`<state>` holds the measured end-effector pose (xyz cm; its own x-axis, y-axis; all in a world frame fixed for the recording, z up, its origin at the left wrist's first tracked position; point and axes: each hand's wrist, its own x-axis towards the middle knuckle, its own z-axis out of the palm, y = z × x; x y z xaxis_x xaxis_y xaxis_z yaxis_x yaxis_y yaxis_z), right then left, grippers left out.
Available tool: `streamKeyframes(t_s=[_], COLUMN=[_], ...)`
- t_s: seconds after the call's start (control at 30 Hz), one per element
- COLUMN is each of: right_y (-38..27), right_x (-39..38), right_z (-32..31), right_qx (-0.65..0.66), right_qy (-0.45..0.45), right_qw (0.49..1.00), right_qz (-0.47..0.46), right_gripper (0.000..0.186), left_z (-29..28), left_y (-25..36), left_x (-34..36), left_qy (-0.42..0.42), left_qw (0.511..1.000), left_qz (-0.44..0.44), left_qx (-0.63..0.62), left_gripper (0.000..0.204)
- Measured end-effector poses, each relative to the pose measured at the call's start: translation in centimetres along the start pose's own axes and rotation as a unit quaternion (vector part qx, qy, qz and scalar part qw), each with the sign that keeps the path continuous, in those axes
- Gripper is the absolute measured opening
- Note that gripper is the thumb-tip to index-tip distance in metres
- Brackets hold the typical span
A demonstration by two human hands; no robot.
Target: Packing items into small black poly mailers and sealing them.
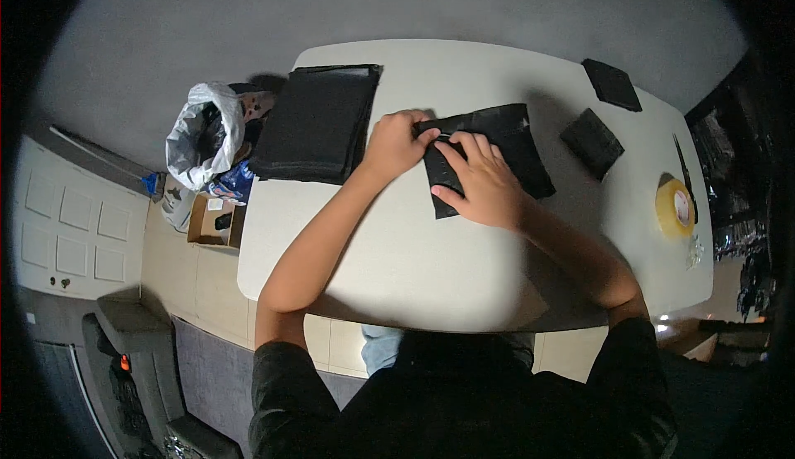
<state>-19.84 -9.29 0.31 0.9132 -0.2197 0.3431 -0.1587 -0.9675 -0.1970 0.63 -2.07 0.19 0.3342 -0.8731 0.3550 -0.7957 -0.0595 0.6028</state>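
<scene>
A black fabric piece (523, 148), looking flat and folded, lies tilted on the white table in front of me. At its upper left corner my left hand (396, 146) pinches the edge, its thumb on top and most fingertips hidden. My right hand (484, 181) rests palm down on the same fabric, fingers bent and spread, thumb near the lower left part. Its fingertips touch a narrow strip along the top edge, close to my left thumb. To the left of my left hand sits a stack of larger black fabric sheets (319, 123).
Two small black squares (592, 144) (613, 84) lie at the table's right. Nearer the right edge are a yellow tape roll (675, 208), a long dark thin tool (684, 165) and a small clear packet (695, 252). Left of the table stand a silver bag (203, 136) and a cardboard box (203, 225).
</scene>
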Motion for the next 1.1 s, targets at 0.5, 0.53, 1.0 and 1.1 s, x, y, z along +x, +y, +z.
streamKeyframes(t_s=[0.5, 0.53, 1.0, 1.1], right_y=[2.4, 3.2, 10.5, 7.6], right_x=[3.0, 3.8, 5.2, 4.5], right_z=[-0.3, -1.2, -16.2, -18.5], right_qx=[0.010, 0.002, 0.435, 0.413], right_qy=[0.103, 0.163, 0.268, 0.312], right_qw=[0.994, 0.986, 0.854, 0.854], right_qz=[0.037, 0.022, 0.096, 0.051], right_gripper=[0.065, 0.065, 0.031, 0.036], left_z=[-0.3, -0.6, -9.2, -11.9], left_y=[-0.7, -0.8, 7.9, 9.3], left_x=[1.3, 1.5, 4.3, 4.0], left_qy=[-0.004, 0.008, 0.115, 0.063], left_qw=[0.978, 0.969, 0.933, 0.924], left_qz=[-0.118, -0.118, 0.012, 0.046], left_qx=[-0.171, -0.218, -0.340, -0.374], left_gripper=[0.025, 0.022, 0.018, 0.019])
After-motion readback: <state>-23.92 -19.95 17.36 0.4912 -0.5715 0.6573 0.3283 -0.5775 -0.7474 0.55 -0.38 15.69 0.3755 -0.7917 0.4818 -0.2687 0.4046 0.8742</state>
